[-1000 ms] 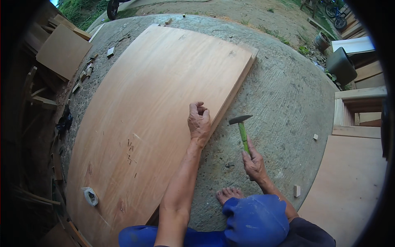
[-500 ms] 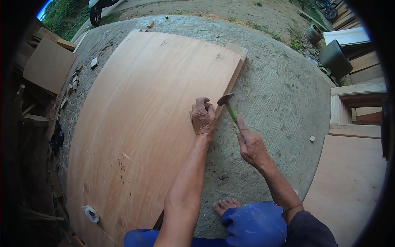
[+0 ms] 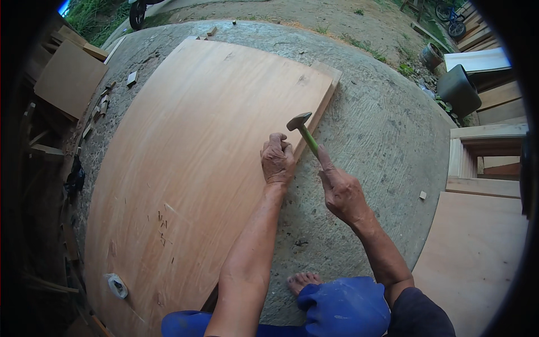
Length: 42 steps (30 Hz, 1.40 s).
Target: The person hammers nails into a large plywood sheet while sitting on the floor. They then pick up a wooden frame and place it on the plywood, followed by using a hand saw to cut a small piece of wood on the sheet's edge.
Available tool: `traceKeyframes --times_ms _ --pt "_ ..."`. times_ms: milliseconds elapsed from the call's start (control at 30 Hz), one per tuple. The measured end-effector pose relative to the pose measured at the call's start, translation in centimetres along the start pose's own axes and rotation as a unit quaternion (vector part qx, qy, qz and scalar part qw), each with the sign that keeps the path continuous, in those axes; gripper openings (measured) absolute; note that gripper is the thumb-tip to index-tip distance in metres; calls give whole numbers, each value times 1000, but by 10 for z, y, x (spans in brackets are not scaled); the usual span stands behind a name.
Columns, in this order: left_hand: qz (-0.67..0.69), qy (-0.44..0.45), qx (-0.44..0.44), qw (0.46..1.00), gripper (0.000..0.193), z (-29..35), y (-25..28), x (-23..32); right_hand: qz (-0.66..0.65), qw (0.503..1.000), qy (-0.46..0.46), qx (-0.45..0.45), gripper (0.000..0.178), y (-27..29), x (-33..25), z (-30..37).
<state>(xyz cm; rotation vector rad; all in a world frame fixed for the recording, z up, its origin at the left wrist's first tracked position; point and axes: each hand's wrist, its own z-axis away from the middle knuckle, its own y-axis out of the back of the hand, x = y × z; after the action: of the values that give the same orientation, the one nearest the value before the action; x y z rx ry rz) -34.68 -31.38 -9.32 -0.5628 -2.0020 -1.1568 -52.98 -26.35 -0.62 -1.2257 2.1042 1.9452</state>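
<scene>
A large plywood panel (image 3: 208, 129) lies in front of me, with a wooden strip (image 3: 325, 98) along its right edge. My left hand (image 3: 277, 160) rests on the panel near that edge, fingers curled together; whatever they may pinch is hidden. Gripped in my right hand (image 3: 343, 194) is a hammer (image 3: 307, 137) with a green handle and a dark metal head. Its head hangs over the panel's edge, just up and right of my left fingers. Several small nails (image 3: 163, 224) lie scattered on the panel's near left part, with a small white plastic bag (image 3: 117, 286) below them.
Rough concrete floor (image 3: 382, 129) surrounds the panel. On the right stand a wooden frame (image 3: 488, 182) and another plywood sheet (image 3: 477, 247). Wood offcuts (image 3: 104, 104) and a leaning board (image 3: 70, 78) are at the left. My bare foot (image 3: 303, 282) is near the panel's right side.
The hammer head has risen and swung up and left, away from the panel's edge. My left hand stays in nearly the same place on the panel.
</scene>
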Motion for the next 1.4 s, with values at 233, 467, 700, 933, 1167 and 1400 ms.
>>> traceKeyframes --times_ms 233,467,700,933,1167,1400 --pt "77 66 101 990 28 -1 2 -6 -10 999 -2 -34 70 11 -14 -11" --pt "93 92 92 987 23 11 -8 4 69 986 -78 -132 69 -13 20 -2" --pt "100 86 85 988 22 5 1 -6 1 1000 14 8 72 -8 -13 5" --pt "139 105 69 982 23 1 -2 -2 -62 993 49 87 75 -10 -6 9" --pt "161 99 53 981 23 33 35 -27 81 991 -50 -97 70 -46 10 6" --pt "-11 150 200 968 15 106 175 -76 11 996 -85 -19 63 -66 24 26"
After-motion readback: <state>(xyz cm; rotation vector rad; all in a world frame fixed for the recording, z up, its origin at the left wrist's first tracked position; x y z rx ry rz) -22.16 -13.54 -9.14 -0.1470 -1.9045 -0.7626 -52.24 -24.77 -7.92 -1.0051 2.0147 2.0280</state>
